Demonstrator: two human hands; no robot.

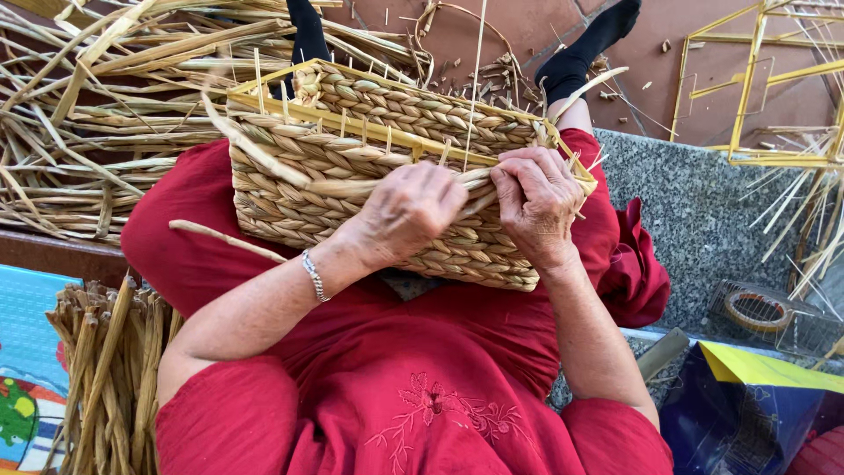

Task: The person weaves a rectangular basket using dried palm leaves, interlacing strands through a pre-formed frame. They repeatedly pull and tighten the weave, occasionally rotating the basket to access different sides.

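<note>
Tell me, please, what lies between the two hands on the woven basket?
In the head view, a twisted straw strand runs between left hand and right hand, along the basket wall.

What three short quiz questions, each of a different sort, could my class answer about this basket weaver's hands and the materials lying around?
1. True or false: both hands rest on the woven basket on the person's lap.
2. Multiple choice: the left wrist wears A) a wristwatch, B) a silver bracelet, C) a rubber band.
3. Fill in: the frame at the basket's rim is ______ in colour.

Key
1. True: the left hand and the right hand both press on a flat rush strand along the near wall, just under the rim.
2. B: a silver bracelet.
3. Yellow: the yellow frame. More loose rushes lie on the floor to the left.
</note>
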